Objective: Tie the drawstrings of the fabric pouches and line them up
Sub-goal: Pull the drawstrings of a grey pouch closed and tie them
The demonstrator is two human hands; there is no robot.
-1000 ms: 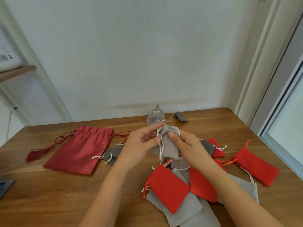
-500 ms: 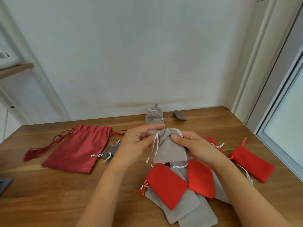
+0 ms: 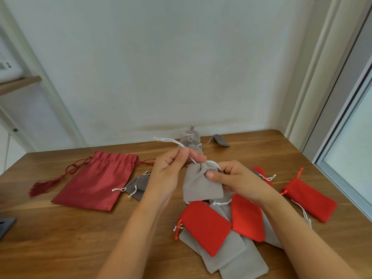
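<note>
Head view: left hand [image 3: 171,168] has pulled drawstring [image 3: 171,141] from pouch [image 3: 199,187].

A wooden table [image 3: 80,238] meets a white wall [image 3: 181,67]; a shelf [image 3: 20,84] to the table's left, a window [image 3: 354,148] to its right.
</note>
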